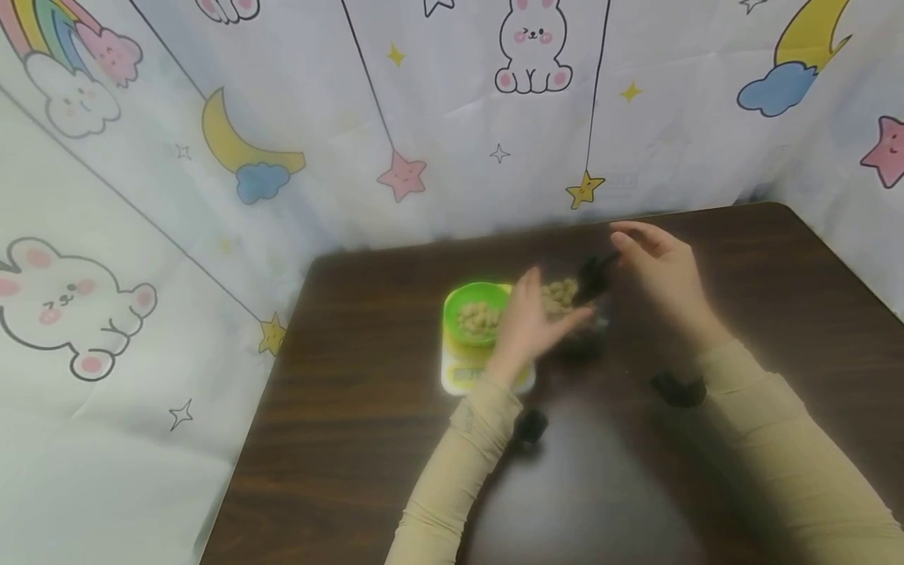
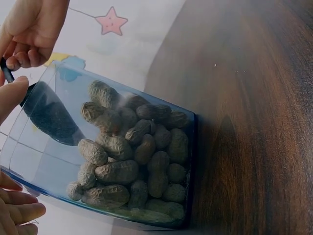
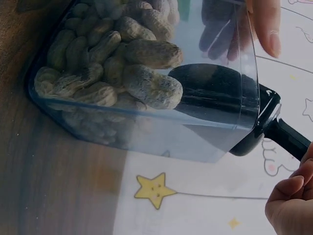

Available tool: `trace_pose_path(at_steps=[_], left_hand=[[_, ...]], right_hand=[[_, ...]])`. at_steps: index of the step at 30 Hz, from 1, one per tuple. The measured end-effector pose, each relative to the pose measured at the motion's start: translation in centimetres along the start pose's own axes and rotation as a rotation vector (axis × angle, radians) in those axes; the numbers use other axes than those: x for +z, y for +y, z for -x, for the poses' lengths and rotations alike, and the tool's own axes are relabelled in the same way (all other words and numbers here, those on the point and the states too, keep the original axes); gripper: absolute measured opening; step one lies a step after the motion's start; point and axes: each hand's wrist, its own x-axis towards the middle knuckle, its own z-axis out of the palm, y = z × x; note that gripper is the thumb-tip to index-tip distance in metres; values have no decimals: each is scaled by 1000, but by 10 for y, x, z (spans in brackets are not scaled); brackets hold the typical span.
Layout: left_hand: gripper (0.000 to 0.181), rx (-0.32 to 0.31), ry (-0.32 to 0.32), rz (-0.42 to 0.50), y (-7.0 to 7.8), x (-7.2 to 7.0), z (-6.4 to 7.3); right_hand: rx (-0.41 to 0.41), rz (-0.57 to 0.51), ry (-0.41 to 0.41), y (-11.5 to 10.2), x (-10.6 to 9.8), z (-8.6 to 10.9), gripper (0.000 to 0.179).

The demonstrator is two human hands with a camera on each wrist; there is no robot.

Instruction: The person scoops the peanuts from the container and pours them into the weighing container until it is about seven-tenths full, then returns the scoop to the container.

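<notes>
A clear plastic container (image 2: 56, 169) of unshelled peanuts (image 2: 120, 171) stands on the table. My left hand (image 1: 526, 326) holds it near the rim, thumb on one side and fingers round another. The handle of a black scoop (image 3: 215, 90) is gripped by my right hand (image 1: 667, 275). The scoop's blade reaches into the container, its tip close to the upper peanuts. Left of my left hand, a green bowl (image 1: 489, 291) with a small heap of peanuts (image 1: 479, 317) sits on a white and yellow kitchen scale (image 1: 450, 383), partly hidden by that hand.
The dark wood table (image 1: 353, 392) runs up to a white cloth backdrop (image 1: 466, 110) printed with rabbits, stars and moons. It hangs along the table's back and sides. The scale's display (image 1: 466, 375) faces me, its digits blurred.
</notes>
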Motion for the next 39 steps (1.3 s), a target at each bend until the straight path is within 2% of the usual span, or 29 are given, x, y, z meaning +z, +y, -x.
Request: trace_pose_path(at_steps=[2,6,10,14,19,26,31,39], left_hand=[[108,0,0,-6,-1,0,0],[105,-1,0,-13,-3,2,0],[105,-3,1,-5,-4,3,-1],[105,0,3,7,-5,3,-1],[104,10,8,23,-5,4,-1],[103,28,23,18,-6,5,-3],[103,19,24,27,-5,5,-3],[102,8,25,41,-3,4,-2]], right_hand=[[-6,14,-14,-1,1,1,38],[-54,125,-29,-1,4,3,40],[-187,326,-11,2,9,3,39],[-268,435,-47,4,13,3,41],[-202,469,-134,8,15,2,46],[-140,505,-151,8,17,0,47],[-148,550,-149,6,19,-1,42],[-174,559,-146,9,18,0,39]])
